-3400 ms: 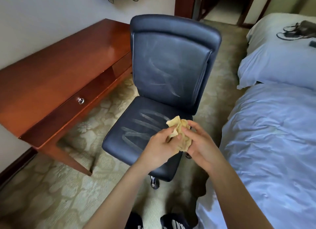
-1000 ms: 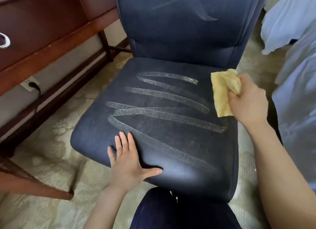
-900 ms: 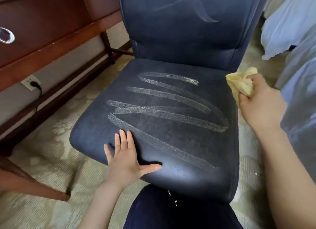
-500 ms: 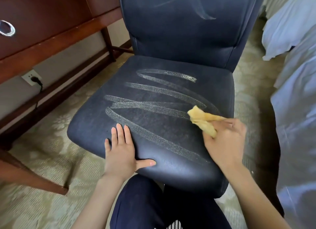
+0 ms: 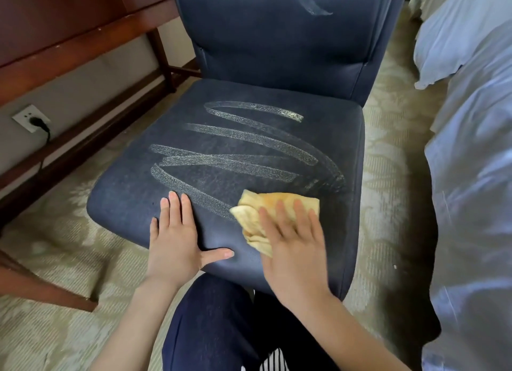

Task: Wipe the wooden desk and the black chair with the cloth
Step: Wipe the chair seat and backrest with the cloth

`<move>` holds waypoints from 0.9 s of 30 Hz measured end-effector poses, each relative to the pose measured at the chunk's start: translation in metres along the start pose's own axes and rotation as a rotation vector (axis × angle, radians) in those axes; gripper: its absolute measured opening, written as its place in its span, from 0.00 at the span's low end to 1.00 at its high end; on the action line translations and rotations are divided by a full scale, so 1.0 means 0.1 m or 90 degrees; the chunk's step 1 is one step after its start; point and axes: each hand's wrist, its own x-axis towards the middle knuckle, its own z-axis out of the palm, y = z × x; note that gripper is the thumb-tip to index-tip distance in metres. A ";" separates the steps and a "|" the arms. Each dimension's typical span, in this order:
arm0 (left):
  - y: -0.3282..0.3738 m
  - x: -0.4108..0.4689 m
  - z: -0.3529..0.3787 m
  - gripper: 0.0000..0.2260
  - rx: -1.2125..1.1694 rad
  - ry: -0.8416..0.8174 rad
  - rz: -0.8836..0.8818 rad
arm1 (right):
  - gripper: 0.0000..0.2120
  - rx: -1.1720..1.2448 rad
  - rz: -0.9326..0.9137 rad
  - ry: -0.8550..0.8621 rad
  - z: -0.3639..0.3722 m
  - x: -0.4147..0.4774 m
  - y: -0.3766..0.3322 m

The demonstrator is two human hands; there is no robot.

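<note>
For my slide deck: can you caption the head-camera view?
Right hand presses a yellow cloth on the black chair seat while left hand rests flat beside it.

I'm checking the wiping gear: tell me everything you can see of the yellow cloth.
The cloth is yellow, soft-looking and bunched into loose folds. It lies on the front right part of the chair seat, pressed by the straight fingers of the right hand, which covers its near part. A pale streak on the seat runs to its left edge.
</note>
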 end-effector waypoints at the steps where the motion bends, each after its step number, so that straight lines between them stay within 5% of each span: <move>1: 0.00 0.00 0.00 0.67 -0.002 0.002 0.002 | 0.31 -0.010 -0.027 -0.021 0.01 0.08 -0.08; 9: -0.05 -0.02 0.02 0.66 -0.030 0.015 0.004 | 0.26 0.011 -0.186 -0.091 0.17 0.83 -0.52; 20: -0.05 -0.06 0.05 0.64 -0.104 0.042 0.009 | 0.26 0.084 -0.212 -0.014 -0.06 -0.30 0.39; 27: -0.02 -0.07 0.10 0.63 -0.123 0.071 0.009 | 0.26 0.090 -0.380 -0.032 -0.10 -0.54 1.06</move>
